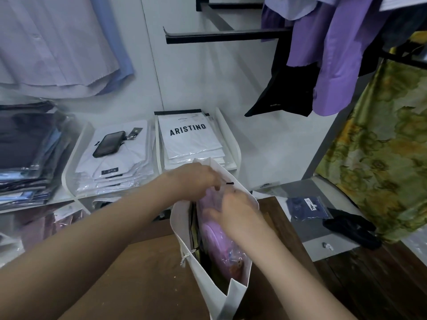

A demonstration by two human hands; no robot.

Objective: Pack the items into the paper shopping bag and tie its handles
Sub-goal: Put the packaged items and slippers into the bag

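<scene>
White paper bag (196, 282) stands open on the brown table (143, 278), just in front of the shelves; bagged purple garment (217, 236) mostly inside, its plastic top poking out of the mouth; left hand (191, 181) pinches the far rim near a black handle end (230, 183); right hand (233, 211) loosely closed on the plastic, pressing it down. Risks: thin paper wall could crease or tear at the handle hole if pulled hard; slippery plastic may spring back up and block tying; bag looks tippy, only hands steady it; striped cord (183, 258) dangles loose outside.
</scene>
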